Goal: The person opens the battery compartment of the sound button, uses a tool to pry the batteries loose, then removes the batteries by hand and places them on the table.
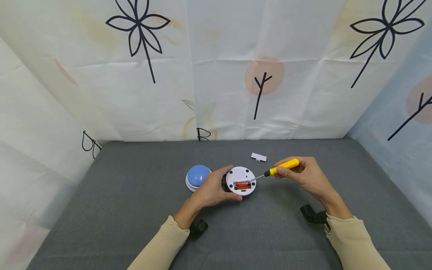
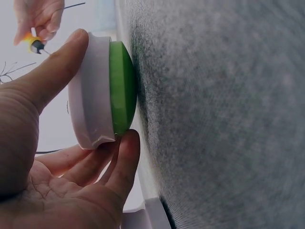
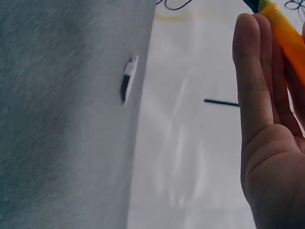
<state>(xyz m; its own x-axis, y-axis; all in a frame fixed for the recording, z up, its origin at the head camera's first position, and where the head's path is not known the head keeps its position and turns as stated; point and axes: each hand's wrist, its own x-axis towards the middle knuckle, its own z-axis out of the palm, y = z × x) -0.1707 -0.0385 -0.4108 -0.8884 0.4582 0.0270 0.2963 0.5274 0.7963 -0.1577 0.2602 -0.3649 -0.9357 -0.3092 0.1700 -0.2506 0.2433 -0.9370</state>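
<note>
The white round sound button (image 1: 241,178), its green dome (image 2: 123,88) turned down toward the grey tabletop (image 1: 256,232), is gripped from its 9 o'clock side by the left hand (image 1: 213,188), with red batteries (image 1: 242,184) exposed toward 6 o'clock. Apart from the left, a yellow-handled screwdriver (image 1: 272,171) is pinched by the right hand (image 1: 302,176) toward 3 o'clock, tip contact being impossible to tell. A blue-domed button (image 1: 198,175) is seen at 9 o'clock, a white battery cover (image 1: 258,156) at 1.
</note>
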